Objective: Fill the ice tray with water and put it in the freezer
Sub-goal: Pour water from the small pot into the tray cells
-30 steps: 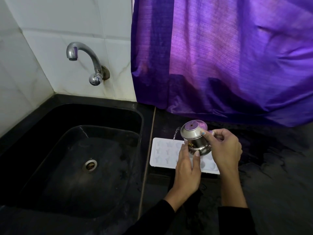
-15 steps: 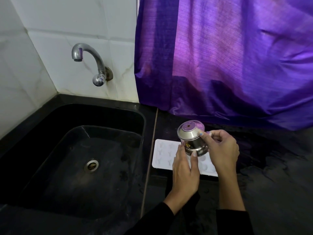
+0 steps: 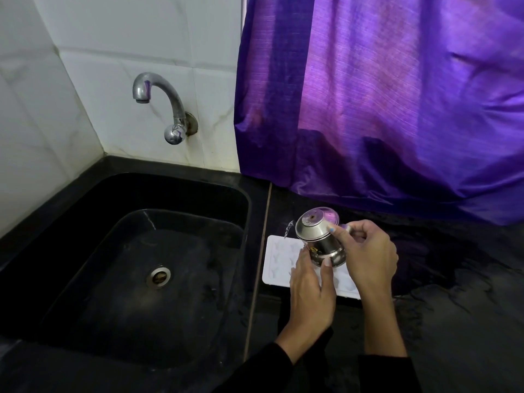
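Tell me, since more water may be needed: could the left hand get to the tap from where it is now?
Probably yes, once it lets go. The left hand is steadying the steel cup over the ice tray. Only the open sink lies between it and the tap.

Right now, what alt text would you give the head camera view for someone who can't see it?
Two hands tip a steel cup so a thin stream of water falls into a white ice tray on a black counter. A black sink and a tap are at left, a purple curtain behind.
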Action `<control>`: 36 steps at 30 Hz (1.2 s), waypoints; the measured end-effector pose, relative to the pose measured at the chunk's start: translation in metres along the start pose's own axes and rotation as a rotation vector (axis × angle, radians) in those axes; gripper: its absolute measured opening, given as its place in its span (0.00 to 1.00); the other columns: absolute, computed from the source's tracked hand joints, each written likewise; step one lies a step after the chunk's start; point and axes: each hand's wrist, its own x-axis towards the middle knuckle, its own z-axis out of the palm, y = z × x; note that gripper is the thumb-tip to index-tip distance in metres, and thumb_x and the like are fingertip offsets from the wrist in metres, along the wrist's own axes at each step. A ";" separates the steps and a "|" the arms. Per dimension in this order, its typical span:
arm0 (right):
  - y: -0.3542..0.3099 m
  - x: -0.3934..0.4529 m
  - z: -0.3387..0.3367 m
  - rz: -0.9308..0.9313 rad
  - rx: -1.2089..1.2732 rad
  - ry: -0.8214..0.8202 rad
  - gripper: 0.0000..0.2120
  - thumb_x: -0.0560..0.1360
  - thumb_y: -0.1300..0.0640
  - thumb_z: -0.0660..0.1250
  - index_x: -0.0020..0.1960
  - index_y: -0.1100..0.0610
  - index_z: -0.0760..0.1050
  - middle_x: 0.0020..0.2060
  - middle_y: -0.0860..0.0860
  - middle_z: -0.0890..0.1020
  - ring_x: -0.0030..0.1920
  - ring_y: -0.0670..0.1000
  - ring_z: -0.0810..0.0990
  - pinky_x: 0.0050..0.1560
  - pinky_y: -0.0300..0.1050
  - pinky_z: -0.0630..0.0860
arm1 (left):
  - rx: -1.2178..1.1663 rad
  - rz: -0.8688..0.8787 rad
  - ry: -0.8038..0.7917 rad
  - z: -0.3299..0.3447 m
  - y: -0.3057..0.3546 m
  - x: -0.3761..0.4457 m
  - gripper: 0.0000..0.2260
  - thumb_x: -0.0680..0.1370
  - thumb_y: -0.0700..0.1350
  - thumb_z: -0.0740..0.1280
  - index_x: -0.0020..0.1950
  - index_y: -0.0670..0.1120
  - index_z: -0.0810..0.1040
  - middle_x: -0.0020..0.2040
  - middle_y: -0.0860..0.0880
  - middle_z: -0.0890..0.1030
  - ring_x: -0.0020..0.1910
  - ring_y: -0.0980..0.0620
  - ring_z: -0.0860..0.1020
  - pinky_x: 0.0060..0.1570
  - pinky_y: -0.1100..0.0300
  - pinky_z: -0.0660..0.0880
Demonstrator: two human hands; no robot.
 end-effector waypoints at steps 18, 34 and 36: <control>0.017 -0.001 -0.023 0.150 0.354 0.026 0.11 0.69 0.49 0.76 0.40 0.54 0.78 0.35 0.49 0.83 0.38 0.49 0.83 0.46 0.58 0.82 | 0.034 0.069 -0.001 0.008 0.007 -0.006 0.33 0.77 0.66 0.48 0.78 0.50 0.54 0.77 0.54 0.60 0.76 0.58 0.56 0.74 0.48 0.58; 0.067 0.001 -0.103 0.230 0.105 0.221 0.14 0.69 0.44 0.74 0.41 0.53 0.78 0.33 0.48 0.83 0.37 0.52 0.83 0.45 0.52 0.79 | -0.029 0.075 -0.357 0.078 0.022 -0.039 0.22 0.82 0.54 0.54 0.77 0.55 0.57 0.75 0.58 0.62 0.73 0.65 0.58 0.73 0.62 0.58; 0.068 0.000 -0.110 0.231 0.063 0.219 0.14 0.70 0.44 0.74 0.44 0.55 0.79 0.34 0.48 0.82 0.38 0.52 0.81 0.41 0.46 0.71 | -0.031 0.076 -0.376 0.083 0.022 -0.042 0.18 0.82 0.52 0.54 0.73 0.59 0.60 0.72 0.60 0.67 0.70 0.68 0.62 0.69 0.68 0.61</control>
